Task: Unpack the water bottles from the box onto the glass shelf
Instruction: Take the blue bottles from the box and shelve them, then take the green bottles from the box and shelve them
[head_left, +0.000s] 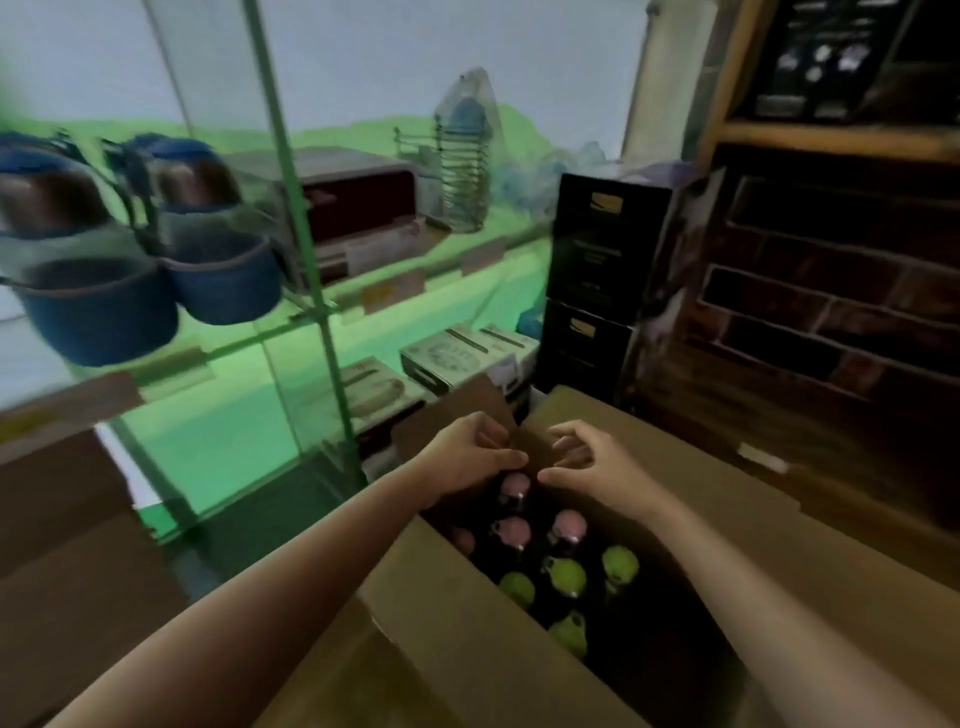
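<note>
Both hands are down at the far end of the open cardboard box (447, 613), right over the packed bottles. The left hand (467, 454) hovers above the farthest pink-capped bottle (514, 486), its fingers (511, 457) curled downward with the tips close together; whether they already pinch something is hard to tell, since the picture is soft and the tips overlap the box's far wall. The right hand (592, 467) comes in from the other side, its fingers (569, 441) loosely spread and bent like a claw, the thumb reaching toward that same pink cap. It grips nothing that can be seen.

The load sits upright in the dark of the box: pink caps at the far end, with more pink caps (569, 522) just behind the first, and green-capped bottles (569, 577) nearer the person. Only the tops show.

This looks like the very start of a pick: the hands are gathering on the far pink bottle, and nothing has been lifted clear. The glass shelf (171, 358) stands to the left, already carrying blue pots (218, 275) on the upper level and flat white boxes (462, 358) lower down.

The next move calls for a firm grip around the cap or neck, a straight upward pull past the box flap (457, 410), then a swing leftward to a free patch of glass, set down gently.
</note>
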